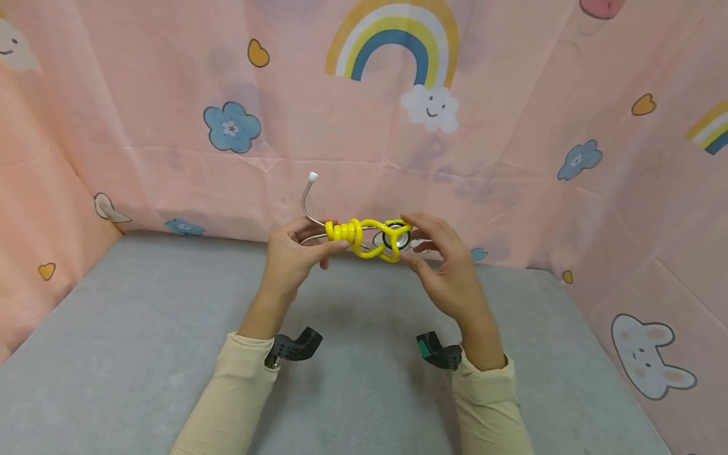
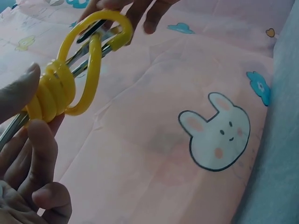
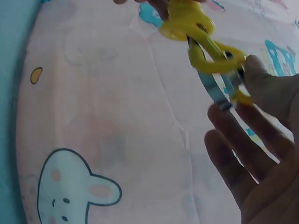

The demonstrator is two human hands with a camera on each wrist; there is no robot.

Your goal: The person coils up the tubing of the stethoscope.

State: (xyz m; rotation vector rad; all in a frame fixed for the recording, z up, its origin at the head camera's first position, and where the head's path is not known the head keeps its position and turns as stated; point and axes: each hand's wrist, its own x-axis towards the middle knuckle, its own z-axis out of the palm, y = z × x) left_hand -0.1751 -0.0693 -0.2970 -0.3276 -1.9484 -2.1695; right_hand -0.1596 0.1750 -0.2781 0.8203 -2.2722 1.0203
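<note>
A stethoscope with yellow tubing [image 1: 344, 232] is held up above the table, its tube wound in several tight coils [image 2: 51, 93] around the metal ear tubes. One ear tube curves up to a white ear tip [image 1: 313, 177]. My left hand [image 1: 287, 262] grips the coiled end between thumb and fingers. At the other end, the round chest piece [image 1: 402, 239] sits among loops of the tube. My right hand [image 1: 452, 275] pinches that end, thumb on the yellow loop [image 3: 215, 65] and fingertips by the metal strip [image 3: 212, 88]; its lower fingers are spread.
Below the hands lies a grey tabletop [image 1: 352, 379]. A pink printed cloth [image 1: 318, 126] hangs behind it and along both sides. Black wrist mounts [image 1: 297, 344] stick out inward from both beige sleeves [image 1: 222, 398].
</note>
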